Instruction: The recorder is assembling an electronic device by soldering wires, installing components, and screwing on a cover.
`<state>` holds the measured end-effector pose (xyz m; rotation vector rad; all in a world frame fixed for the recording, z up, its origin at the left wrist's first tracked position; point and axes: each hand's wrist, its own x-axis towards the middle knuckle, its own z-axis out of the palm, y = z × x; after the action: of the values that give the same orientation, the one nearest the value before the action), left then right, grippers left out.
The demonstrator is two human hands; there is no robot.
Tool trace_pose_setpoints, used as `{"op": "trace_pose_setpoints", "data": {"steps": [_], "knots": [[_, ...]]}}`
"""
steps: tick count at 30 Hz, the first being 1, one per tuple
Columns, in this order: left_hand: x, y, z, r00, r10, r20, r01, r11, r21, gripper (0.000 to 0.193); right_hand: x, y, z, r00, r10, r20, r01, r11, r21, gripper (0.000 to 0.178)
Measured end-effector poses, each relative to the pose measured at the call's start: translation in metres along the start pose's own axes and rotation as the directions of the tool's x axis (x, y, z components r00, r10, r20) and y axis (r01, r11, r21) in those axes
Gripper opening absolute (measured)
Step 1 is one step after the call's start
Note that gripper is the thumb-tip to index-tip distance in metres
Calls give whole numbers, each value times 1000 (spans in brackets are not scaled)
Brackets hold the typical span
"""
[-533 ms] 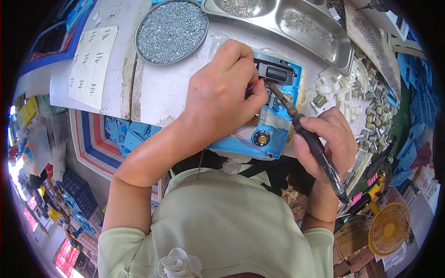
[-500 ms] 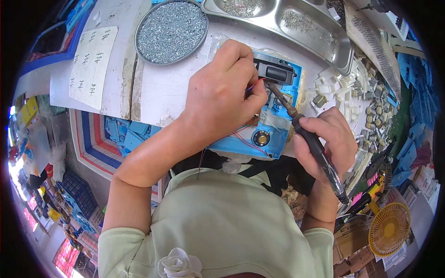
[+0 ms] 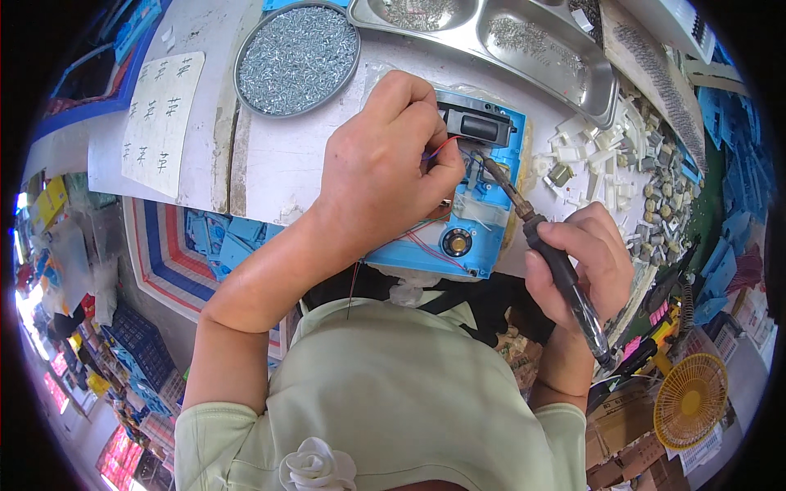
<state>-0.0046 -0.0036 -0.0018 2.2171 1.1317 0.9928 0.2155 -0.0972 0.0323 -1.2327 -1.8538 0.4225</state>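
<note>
A blue plastic housing lies on the bench in front of me, with a black rectangular part along its far side and a round metal-centred part nearer me. My left hand rests over the housing's left part, thumb and fingers pinched on thin red and blue wires; it hides what lies beneath. In my right hand is a soldering iron, gripped by its dark handle. Its tip points into the housing, just below the black part; whether it touches anything is too small to tell.
A round tray of small screws stands at the far left, and a steel compartment tray with small metal pieces at the back. Loose white plastic parts and small motors crowd the right. A paper sheet lies left; a yellow fan stands lower right.
The iron's tip has drawn back slightly from the black part and my left fingertips, lower into the housing. The left hand still pinches the wires.
</note>
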Motion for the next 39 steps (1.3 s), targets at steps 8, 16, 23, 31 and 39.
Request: {"op": "trace_pose_setpoints", "data": {"steps": [8, 16, 23, 31, 39], "knots": [[1, -2, 3, 1000, 7, -26, -7, 1000, -13, 15, -1, 1, -1, 1000, -9, -14, 9, 1000, 8, 31], [0, 0, 1, 1000, -7, 6, 8, 1000, -26, 14, -3, 0, -4, 1000, -1, -27, 1, 1000, 2, 31], [-7, 28, -26, 975, -130, 181, 150, 983, -105, 22, -20, -5, -31, 997, 38, -63, -40, 999, -24, 33], [-8, 19, -3, 867, 242, 435, -178, 967, -183, 15, -53, -11, -22, 868, 352, -351, -291, 932, 215, 40], [4, 16, -12, 829, -66, 555, 301, 890, -343, 5, -15, -4, 43, 937, 304, -174, -268, 942, 202, 64]]}}
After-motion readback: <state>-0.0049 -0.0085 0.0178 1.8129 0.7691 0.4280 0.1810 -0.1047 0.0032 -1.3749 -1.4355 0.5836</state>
